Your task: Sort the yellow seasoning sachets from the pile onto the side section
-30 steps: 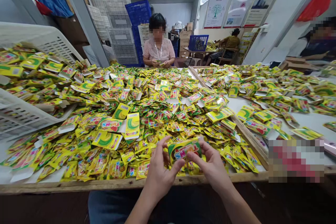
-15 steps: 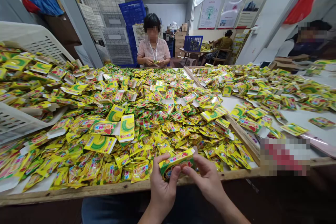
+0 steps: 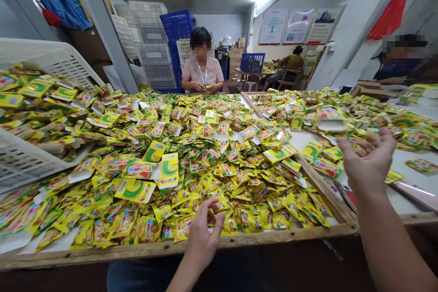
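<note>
Left hand [image 3: 203, 237] open and empty, just above heaped yellow foil sachets [image 3: 191, 169]; right hand [image 3: 367, 162] open, palm up, empty; large heap remaining on wooden-rimmed surface [image 3: 137, 250].

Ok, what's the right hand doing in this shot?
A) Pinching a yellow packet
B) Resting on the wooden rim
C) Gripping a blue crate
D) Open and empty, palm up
D: the right hand is raised and open, palm up, with nothing in it, above the packets.
</note>
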A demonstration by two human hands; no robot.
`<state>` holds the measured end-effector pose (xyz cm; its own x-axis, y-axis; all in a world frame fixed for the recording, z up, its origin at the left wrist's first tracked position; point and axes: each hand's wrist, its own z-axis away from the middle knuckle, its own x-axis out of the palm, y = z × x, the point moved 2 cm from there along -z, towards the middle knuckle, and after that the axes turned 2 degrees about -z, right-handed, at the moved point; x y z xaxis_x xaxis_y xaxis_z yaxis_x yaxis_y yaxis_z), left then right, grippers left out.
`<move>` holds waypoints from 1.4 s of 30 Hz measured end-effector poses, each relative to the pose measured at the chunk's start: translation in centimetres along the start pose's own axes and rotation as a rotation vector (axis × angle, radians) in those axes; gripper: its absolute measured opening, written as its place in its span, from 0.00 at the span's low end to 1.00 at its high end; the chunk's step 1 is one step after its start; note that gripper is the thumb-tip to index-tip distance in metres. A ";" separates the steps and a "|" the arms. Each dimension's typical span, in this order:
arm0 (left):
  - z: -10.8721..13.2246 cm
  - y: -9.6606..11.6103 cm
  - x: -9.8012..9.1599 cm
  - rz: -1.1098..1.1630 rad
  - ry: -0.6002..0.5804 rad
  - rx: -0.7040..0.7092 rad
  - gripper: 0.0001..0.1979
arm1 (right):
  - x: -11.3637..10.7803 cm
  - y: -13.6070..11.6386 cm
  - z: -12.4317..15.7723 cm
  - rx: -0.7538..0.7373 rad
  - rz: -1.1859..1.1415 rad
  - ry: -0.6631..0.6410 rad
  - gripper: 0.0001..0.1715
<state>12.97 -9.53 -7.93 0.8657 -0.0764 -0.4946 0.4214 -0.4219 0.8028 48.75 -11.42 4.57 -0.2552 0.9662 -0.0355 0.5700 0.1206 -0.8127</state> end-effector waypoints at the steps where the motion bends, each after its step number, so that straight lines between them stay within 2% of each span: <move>1: -0.7 -0.1 -0.2 -0.043 0.049 0.029 0.13 | 0.9 -0.3 0.5 -0.067 0.040 -0.040 0.42; 3: -2.6 -0.2 -0.7 -0.146 0.175 0.102 0.12 | 3.9 -0.9 3.8 -0.180 0.082 -0.325 0.25; 5: -5.1 -0.1 -1.3 -0.269 0.299 0.170 0.13 | 7.6 -1.5 8.8 -0.280 0.149 -0.846 0.15; 6: -6.3 0.1 -1.6 -0.331 0.344 0.196 0.13 | 9.2 -1.7 11.2 -0.310 0.162 -0.969 0.13; 8: -8.6 0.5 -1.9 -0.437 0.366 0.226 0.13 | 11.9 -2.0 14.9 -0.349 0.196 -1.099 0.11; 10: -10.3 1.0 -1.7 -0.513 0.293 0.240 0.12 | 13.8 -2.1 17.1 -0.376 0.251 -1.156 0.16; 12: -11.3 1.3 -1.1 -0.566 0.195 0.251 0.12 | 14.7 -1.9 18.1 -0.402 0.312 -1.196 0.23; 14: -12.1 1.3 -0.3 -0.614 0.128 0.247 0.14 | 14.8 -1.7 18.5 -0.419 0.361 -1.219 0.22; 17: -13.5 0.5 0.9 -0.702 0.072 0.189 0.17 | 14.3 -1.5 18.6 -0.407 0.386 -1.235 0.15; 22: -16.0 -0.4 1.7 -0.827 -0.002 0.115 0.20 | 12.7 -2.1 18.0 -0.334 0.269 -1.212 0.16; 28: -16.0 1.2 1.3 -0.800 -0.047 0.129 0.14 | 8.0 -2.1 17.4 -0.190 0.064 -1.036 0.19; 31: -15.5 2.0 0.7 -0.719 -0.045 0.190 0.10 | 5.7 -1.1 18.2 0.008 -0.182 -0.912 0.10; 33: -15.4 2.5 0.2 -0.649 -0.030 0.211 0.06 | 4.7 -0.1 18.7 0.217 -0.371 -0.754 0.04; 36: -15.0 3.0 -0.7 -0.548 -0.006 0.223 0.07 | 4.1 0.9 18.8 0.465 -0.490 -0.527 0.14; 38: -14.1 3.3 -1.1 -0.398 0.005 0.203 0.11 | 4.1 0.9 18.4 0.550 -0.526 -0.467 0.21; 39: -13.4 3.4 -1.3 -0.242 0.005 0.158 0.13 | 4.1 0.8 18.2 0.576 -0.538 -0.453 0.22; 42: -10.2 3.4 -0.6 0.419 -0.005 -0.108 0.23 | 4.1 -0.2 17.6 0.645 -0.584 -0.434 0.21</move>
<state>16.62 -1.73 -1.48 0.9668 -0.2255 -0.1202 0.0600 -0.2568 0.9646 33.80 -11.51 -5.64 -0.7012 0.6107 0.3680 -0.2424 0.2813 -0.9285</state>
